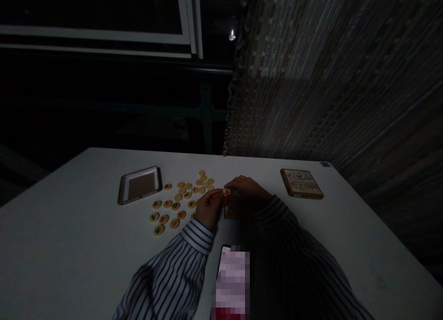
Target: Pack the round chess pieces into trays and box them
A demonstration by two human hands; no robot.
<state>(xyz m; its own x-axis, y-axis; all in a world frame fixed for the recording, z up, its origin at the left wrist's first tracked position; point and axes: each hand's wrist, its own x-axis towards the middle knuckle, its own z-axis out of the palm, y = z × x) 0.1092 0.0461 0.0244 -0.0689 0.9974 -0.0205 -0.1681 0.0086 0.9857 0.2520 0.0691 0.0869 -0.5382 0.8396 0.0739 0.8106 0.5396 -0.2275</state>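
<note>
A round xiangqi piece with a red character is pinched at the fingertips of my left hand. Close against its right side, my right hand has curled fingers; what they hold, if anything, is hidden in shadow. Below the hands, a small patterned rectangular item shows in part on the table. Left of my left hand lie loose xiangqi pieces, several face up with red or black characters and others, farther back, showing plain faces.
On the white table, an open shallow tin tray lies at the left. A decorated flat box is at the right. A lit phone lies near me, its screen blurred out. Behind the table hangs a string curtain.
</note>
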